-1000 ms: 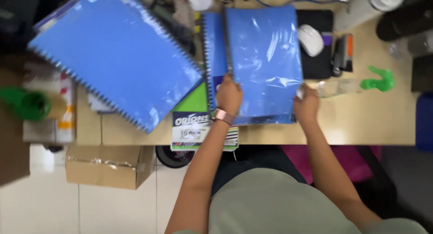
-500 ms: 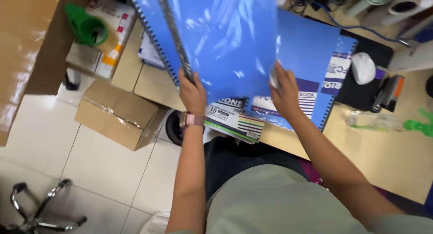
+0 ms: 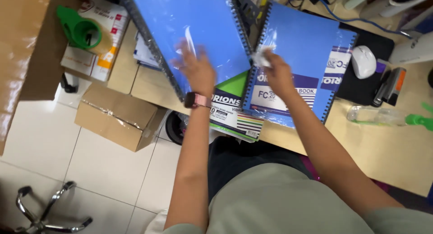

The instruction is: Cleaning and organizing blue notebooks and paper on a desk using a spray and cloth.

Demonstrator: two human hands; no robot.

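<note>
The left hand (image 3: 197, 71) lies spread, fingers open and blurred, flat on the large blue spiral notebook (image 3: 189, 31), pressing rather than gripping; a watch sits on its wrist. That notebook rests tilted on the desk (image 3: 388, 153), its top edge cut off by the frame. Just right of this hand, the right hand (image 3: 276, 74) rests on a second blue spiral notebook (image 3: 306, 62), which is wrapped in clear film; its fingers pinch something small and pale, too blurred to identify. Between the two hands and slightly toward the body, a green notebook (image 3: 232, 105) peeks out, mostly hidden beneath both blue ones. So three notebooks show: two blue, one green. Further right of the right hand are one white mouse (image 3: 363, 61) on a dark pad and one clear bottle (image 3: 383, 117). Left of the left hand stands one green tape dispenser (image 3: 81, 31); below it, on the floor, one cardboard box (image 3: 119, 117).
</note>
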